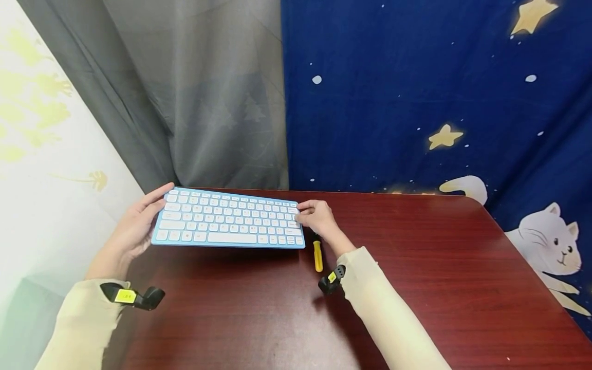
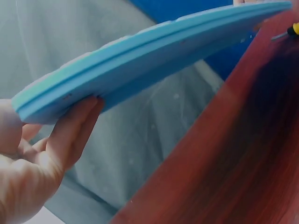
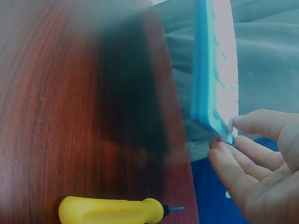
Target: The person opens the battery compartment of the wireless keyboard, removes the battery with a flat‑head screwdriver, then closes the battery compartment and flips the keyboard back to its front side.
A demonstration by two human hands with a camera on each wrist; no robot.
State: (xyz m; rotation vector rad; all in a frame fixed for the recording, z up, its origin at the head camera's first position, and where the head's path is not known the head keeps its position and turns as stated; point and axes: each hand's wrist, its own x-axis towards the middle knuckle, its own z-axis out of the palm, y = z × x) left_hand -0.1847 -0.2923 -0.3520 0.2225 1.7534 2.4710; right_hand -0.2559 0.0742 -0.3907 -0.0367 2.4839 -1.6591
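A light blue keyboard [image 1: 231, 238] with white keys is held up above the table, its key side facing the head camera. My left hand [image 1: 134, 228] grips its left end; in the left wrist view the fingers [image 2: 77, 126] lie under the blue underside. At the right end my right hand [image 1: 319, 218] pinches the edge, thumb on the key side and fingers behind, as the right wrist view shows. A screwdriver [image 3: 110, 211] with a yellow handle lies on the table just below the right hand.
The dark red wooden table [image 1: 416, 267] spreads under both arms, with the keyboard's shadow on it. Behind its far edge hang a grey curtain [image 1: 222, 103] and a blue curtain [image 1: 370, 113] with stars. A pale wall [image 1: 55, 154] stands on the left.
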